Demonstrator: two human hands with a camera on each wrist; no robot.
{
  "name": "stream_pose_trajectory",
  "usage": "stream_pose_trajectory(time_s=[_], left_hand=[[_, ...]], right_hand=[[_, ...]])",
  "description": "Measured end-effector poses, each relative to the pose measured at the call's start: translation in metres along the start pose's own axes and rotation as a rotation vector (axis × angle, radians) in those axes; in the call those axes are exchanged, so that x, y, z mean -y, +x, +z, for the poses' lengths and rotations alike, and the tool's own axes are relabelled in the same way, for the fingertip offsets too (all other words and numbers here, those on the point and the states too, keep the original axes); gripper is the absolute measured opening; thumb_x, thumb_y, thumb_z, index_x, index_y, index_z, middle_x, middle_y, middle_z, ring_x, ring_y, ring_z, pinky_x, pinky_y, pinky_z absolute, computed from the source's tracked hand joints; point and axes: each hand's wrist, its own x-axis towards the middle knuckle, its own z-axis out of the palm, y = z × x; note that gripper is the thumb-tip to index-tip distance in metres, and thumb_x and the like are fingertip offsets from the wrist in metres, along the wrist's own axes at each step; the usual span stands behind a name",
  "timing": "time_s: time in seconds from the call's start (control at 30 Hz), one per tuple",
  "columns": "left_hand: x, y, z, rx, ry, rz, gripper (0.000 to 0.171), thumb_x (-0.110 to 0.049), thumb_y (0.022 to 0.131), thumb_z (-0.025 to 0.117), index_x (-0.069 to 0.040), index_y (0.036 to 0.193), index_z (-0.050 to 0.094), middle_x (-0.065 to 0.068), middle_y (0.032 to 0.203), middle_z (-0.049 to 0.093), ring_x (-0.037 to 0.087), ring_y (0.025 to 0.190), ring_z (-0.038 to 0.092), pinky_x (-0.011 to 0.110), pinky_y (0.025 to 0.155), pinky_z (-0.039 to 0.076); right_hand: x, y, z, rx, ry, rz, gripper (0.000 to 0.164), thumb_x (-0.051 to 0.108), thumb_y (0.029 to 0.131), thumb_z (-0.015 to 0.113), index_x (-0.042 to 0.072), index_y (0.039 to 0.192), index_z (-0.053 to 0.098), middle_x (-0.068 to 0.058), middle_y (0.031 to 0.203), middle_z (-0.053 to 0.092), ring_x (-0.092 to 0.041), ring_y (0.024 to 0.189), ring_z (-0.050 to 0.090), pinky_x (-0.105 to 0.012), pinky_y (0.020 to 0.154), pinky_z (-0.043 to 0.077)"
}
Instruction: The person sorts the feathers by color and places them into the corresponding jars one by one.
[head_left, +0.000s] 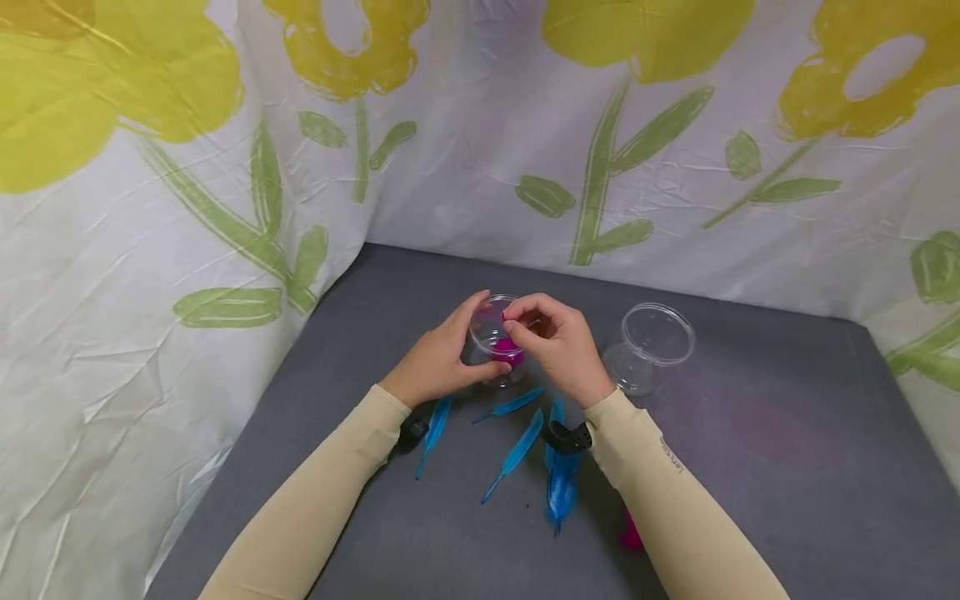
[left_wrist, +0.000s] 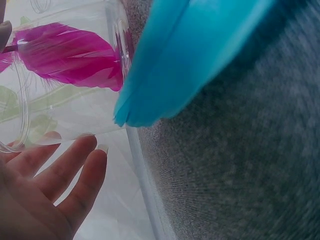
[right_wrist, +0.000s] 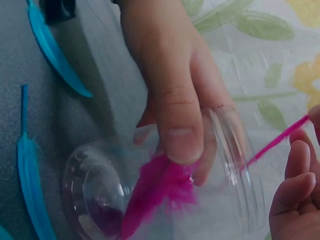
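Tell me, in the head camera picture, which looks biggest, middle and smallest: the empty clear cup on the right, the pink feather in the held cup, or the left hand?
1. left hand
2. empty clear cup
3. pink feather

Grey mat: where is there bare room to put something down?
Bare room lies on the grey mat right of the empty cup, and along its left edge. It is crowded around both hands, where the blue feathers lie.

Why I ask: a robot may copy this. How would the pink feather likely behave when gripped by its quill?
The pink feather probably weighs almost nothing; the right hand holds it by a fingertip pinch. Its thin quill looks bendable, and the soft vane seems to crumple inside the clear cup, so it is likely floppy.
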Motion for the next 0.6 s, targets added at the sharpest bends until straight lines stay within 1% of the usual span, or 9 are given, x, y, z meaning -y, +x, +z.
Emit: stream_pose_trajectory(time_s=[0.23,0.43,0.5,0.6], left_hand=[[-0.0009,0.0001,0.0,-0.002,-0.025,0.024,0.115,-0.071,0.088,0.078,-0.031,0.174,0.012,-0.003,0.171,0.041,0.026,0.145,0.058,0.052,0.118,0.052],[-0.0022,0.0001,-0.0011,-0.003,-0.012,0.012,0.115,-0.071,0.088,0.078,-0.03,0.174,0.013,-0.003,0.172,0.041,0.028,0.144,0.059,0.052,0.117,0.053],[-0.0026,0.0004,-0.0012,-0.002,-0.013,0.011,0.115,-0.07,0.088,0.078,-0.029,0.174,0.013,-0.003,0.172,0.041,0.028,0.144,0.059,0.053,0.118,0.052],[-0.0034,0.0008,-0.0012,0.003,-0.019,0.013,0.114,-0.07,0.089,0.078,-0.029,0.174,0.013,-0.003,0.172,0.041,0.028,0.146,0.058,0.053,0.119,0.051]], right_hand=[[-0.0002,-0.0022,-0.0024,0.01,-0.021,-0.003,0.011,0.013,0.102,0.075,0.008,0.111,0.076,-0.005,0.105,0.07,-0.025,0.085,0.064,-0.022,0.071,0.055],[0.0003,-0.0036,-0.0047,0.028,-0.031,-0.028,0.014,0.011,0.102,0.076,0.003,0.113,0.075,-0.006,0.11,0.071,-0.024,0.084,0.063,-0.023,0.071,0.055],[0.0007,-0.0045,-0.0058,0.033,-0.037,-0.031,0.014,0.012,0.102,0.076,0.004,0.113,0.075,-0.006,0.11,0.072,-0.024,0.083,0.062,-0.023,0.071,0.054],[0.0016,-0.0071,-0.0089,0.041,-0.062,-0.031,0.011,0.014,0.102,0.076,0.008,0.112,0.076,-0.005,0.11,0.071,-0.024,0.085,0.062,-0.024,0.073,0.054]])
